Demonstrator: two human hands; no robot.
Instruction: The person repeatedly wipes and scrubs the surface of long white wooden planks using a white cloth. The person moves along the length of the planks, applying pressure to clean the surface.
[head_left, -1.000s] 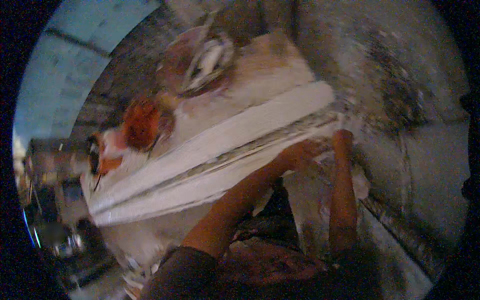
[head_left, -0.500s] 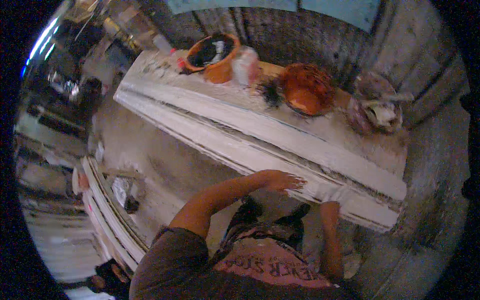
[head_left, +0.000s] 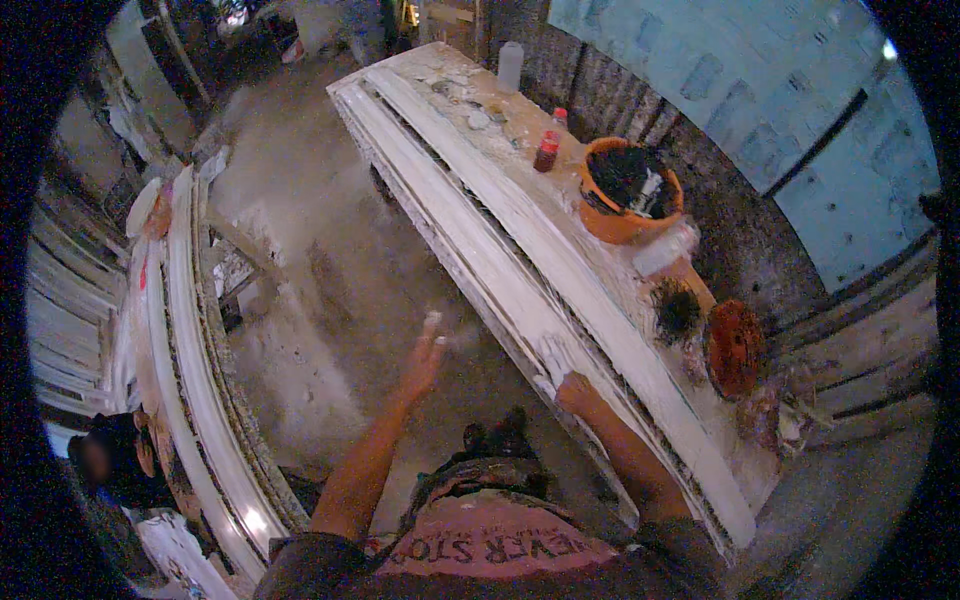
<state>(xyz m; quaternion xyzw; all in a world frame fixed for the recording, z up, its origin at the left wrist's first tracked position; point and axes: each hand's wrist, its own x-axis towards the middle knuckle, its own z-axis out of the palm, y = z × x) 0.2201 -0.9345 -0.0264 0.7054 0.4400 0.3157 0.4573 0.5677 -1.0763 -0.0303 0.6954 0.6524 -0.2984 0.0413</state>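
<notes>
A long white plaster moulding (head_left: 480, 235) with grooves runs along the near edge of a workbench. My right hand (head_left: 574, 386) rests on its near side, the fingers coated white and seemingly stretched flat along the surface. White on white, the fingertips blend into the plaster. My left hand (head_left: 430, 345) hangs in the air over the floor, left of the bench, holding nothing. Its fingers are apart and their tips are white.
On the bench stand an orange bucket (head_left: 618, 225) with dark insides, a red-liquid bottle (head_left: 547, 150), a clear bottle (head_left: 665, 250), a dark fibre clump (head_left: 677, 308) and an orange-brown basin (head_left: 735, 348). More mouldings (head_left: 185, 330) lie at left, near a person (head_left: 115, 465).
My left hand has come off the moulding and moved left over the floor. My right hand is still at the moulding. The view has turned left, showing more of the bench's far end.
</notes>
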